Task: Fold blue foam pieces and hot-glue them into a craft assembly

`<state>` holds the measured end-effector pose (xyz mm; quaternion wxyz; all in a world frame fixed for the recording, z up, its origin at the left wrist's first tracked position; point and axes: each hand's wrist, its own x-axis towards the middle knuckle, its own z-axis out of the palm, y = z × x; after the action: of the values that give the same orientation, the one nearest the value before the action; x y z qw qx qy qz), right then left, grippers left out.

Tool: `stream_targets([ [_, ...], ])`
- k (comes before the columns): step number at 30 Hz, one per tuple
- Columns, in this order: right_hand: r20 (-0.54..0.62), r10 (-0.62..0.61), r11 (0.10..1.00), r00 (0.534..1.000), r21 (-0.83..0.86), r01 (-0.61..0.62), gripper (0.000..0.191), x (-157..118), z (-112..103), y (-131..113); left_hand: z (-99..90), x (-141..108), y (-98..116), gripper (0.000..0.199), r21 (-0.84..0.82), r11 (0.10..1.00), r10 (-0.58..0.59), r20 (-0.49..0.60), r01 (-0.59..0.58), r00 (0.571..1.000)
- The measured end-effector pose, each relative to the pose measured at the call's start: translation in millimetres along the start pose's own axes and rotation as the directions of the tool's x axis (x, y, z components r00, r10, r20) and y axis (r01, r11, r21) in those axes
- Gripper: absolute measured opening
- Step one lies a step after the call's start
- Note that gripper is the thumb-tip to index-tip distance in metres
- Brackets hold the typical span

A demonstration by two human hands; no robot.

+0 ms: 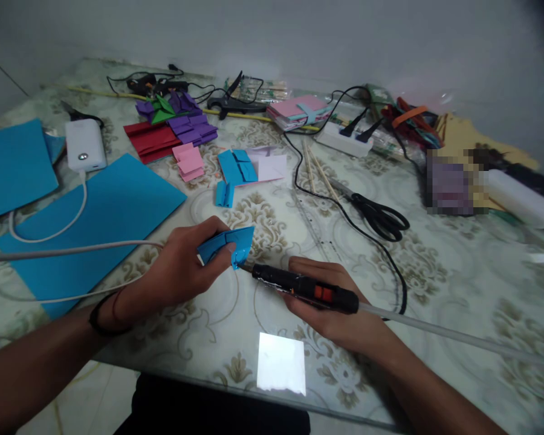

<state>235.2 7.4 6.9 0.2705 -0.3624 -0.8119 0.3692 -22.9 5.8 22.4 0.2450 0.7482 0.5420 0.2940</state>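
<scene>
The right hand (330, 320) gripped the gun (306, 287), its nozzle (245, 267) aimed leftward at the paper (243, 240) the left hand (185, 266) pinched.

A grey wall (263, 36) backs a floral-patterned table (236, 320).

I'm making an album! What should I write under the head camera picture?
The left hand holds folded blue paper while the right hand points a black glue gun at it.
</scene>
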Motion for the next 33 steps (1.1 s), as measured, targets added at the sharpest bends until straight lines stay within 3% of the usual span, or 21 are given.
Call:
stream_targets([
  [17,0.012,0.002,1.0,1.0,-0.017,-0.002,0.032,-2.3,-0.6,1.4,-0.2,-0.3,1.1,0.013,-0.039,0.999,0.004,-0.024,-0.004,1.0],
  [33,-0.011,-0.005,0.999,1.0,-0.038,0.004,0.033,-2.1,-0.4,1.4,3.8,0.4,-0.2,0.014,-0.14,0.989,-0.022,0.103,0.036,0.994],
])
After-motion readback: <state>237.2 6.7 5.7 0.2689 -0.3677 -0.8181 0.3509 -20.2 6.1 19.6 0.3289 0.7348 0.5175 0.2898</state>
